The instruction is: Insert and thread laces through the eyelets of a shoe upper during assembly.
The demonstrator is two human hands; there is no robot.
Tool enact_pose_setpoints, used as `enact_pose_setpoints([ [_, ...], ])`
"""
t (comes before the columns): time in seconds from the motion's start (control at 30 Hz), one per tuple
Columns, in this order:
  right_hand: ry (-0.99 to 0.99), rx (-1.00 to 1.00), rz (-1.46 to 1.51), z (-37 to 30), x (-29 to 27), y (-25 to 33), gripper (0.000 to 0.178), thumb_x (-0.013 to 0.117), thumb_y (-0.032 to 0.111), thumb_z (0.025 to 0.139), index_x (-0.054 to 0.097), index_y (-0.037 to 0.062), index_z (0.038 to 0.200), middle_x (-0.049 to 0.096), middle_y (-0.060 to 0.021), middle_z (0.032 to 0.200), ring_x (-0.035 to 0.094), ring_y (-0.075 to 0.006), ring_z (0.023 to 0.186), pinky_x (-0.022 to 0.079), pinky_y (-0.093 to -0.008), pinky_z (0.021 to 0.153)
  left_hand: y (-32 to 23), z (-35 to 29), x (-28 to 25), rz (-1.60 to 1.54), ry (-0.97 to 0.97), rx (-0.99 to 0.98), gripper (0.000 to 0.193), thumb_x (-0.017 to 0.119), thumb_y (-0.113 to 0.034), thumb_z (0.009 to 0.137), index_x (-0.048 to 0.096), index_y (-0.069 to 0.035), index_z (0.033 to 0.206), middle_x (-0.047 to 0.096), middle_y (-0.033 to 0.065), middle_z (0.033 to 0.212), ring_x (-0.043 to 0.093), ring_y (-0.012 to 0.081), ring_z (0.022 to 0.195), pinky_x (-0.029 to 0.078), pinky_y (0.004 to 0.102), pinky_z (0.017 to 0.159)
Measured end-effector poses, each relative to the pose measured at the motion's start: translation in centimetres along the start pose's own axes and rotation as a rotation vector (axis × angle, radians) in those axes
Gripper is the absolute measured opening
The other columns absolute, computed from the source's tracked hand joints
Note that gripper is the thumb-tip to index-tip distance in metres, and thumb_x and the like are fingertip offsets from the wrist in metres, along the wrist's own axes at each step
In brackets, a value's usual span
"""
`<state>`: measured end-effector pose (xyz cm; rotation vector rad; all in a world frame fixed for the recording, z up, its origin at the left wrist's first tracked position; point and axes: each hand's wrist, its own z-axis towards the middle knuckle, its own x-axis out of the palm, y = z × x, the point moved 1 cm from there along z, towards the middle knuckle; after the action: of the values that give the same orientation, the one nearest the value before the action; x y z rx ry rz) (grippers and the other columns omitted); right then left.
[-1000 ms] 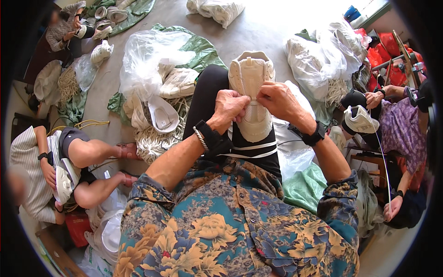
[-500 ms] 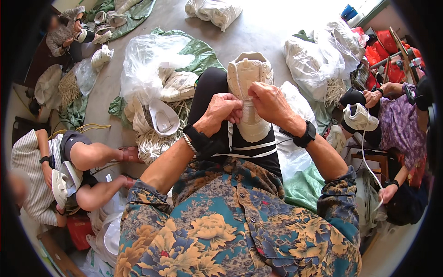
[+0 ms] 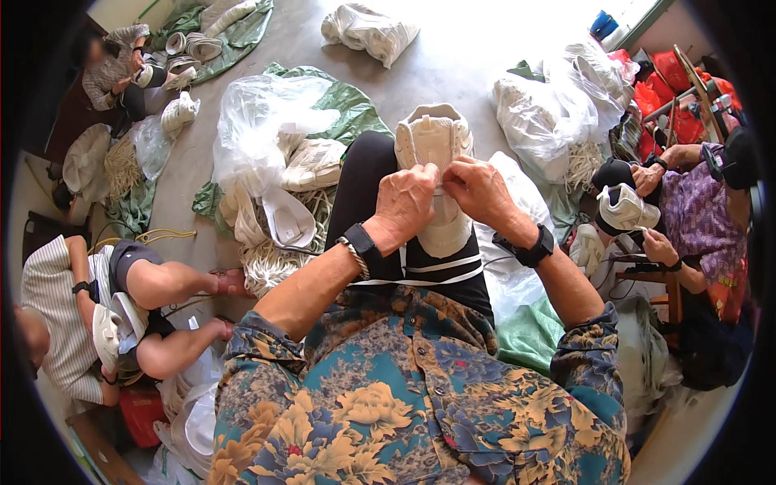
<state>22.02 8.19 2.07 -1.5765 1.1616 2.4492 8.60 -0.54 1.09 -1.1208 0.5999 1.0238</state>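
A cream sneaker (image 3: pixel 444 234) stands over my lap, its toe toward me and its collar away. My left hand (image 3: pixel 408 202) pinches at the left side of its lacing area, fingertips curled together. My right hand (image 3: pixel 482 194) pinches at the right side, close to the left fingertips. A white shoelace (image 3: pixel 440 280) runs across my dark trousers below the toe. The part of the lace between my fingers is small and mostly hidden by the knuckles.
Left of my knee, more sneakers (image 3: pixel 314 164), a clear plastic bag (image 3: pixel 263 121) and a bundle of white laces (image 3: pixel 271 263) lie on green sheeting. Bagged shoes (image 3: pixel 370 34) lie ahead. Co-workers with shoes sit left and right; one on the right (image 3: pixel 703 202) handles a lace.
My left hand has turned knuckles-up and moved up the shoe toward the right hand. The sneaker has shifted slightly nearer me. The right co-worker's lace hand has come in toward their shoe.
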Motion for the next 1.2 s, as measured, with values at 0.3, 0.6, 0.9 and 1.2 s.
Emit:
enact_pose_setpoints([
  [0.3, -0.028, 0.208, 0.130, -4.0, -2.3, -5.0, 0.019, 0.058, 0.007, 0.076, 0.062, 0.0007, 0.094, 0.061, -0.0117, 0.070, 0.061, -0.0223, 0.063, 0.047, -0.0326, 0.061, 6.8, -5.4, -5.8, 0.293, 0.032, -0.002, 0.012, 0.051, 0.001, 0.071, 0.048, -0.002, 0.082, 0.056, 0.0163, 0.073, 0.059, 0.0320, 0.068, 0.047, 0.0405, 0.058],
  [0.6, 0.144, 0.339, 0.109, -4.5, 1.1, -6.8, 0.031, 0.058, 0.011, 0.075, 0.055, -0.0025, 0.103, 0.059, -0.0138, 0.063, 0.057, -0.0247, 0.060, 0.045, -0.0367, 0.058, 7.9, -9.7, -5.8, -0.193, 0.108, -0.434, 0.020, 0.055, -0.012, 0.083, 0.052, -0.001, 0.099, 0.058, 0.0155, 0.064, 0.059, 0.0334, 0.062, 0.044, 0.0425, 0.058],
  [0.9, -0.289, 0.408, 0.603, -3.7, -0.7, -5.8, 0.013, 0.048, 0.004, 0.087, 0.055, -0.0042, 0.094, 0.063, -0.0068, 0.066, 0.056, -0.0091, 0.054, 0.044, -0.0225, 0.049, 2.9, -2.7, -1.2, -0.713, 0.462, -0.662, 0.041, 0.055, -0.026, 0.088, 0.046, 0.005, 0.115, 0.054, 0.0038, 0.058, 0.051, 0.0099, 0.043, 0.038, 0.0221, 0.036],
  [1.2, -0.427, 0.468, 1.497, -1.4, -3.7, -3.8, 0.014, 0.051, 0.004, 0.084, 0.057, 0.0034, 0.097, 0.064, -0.0090, 0.091, 0.060, -0.0186, 0.090, 0.046, -0.0326, 0.082, 5.3, -3.5, -1.1, -0.498, 0.359, -0.431, 0.018, 0.052, -0.016, 0.082, 0.055, 0.001, 0.077, 0.054, 0.0089, 0.057, 0.054, 0.0182, 0.048, 0.043, 0.0311, 0.044],
])
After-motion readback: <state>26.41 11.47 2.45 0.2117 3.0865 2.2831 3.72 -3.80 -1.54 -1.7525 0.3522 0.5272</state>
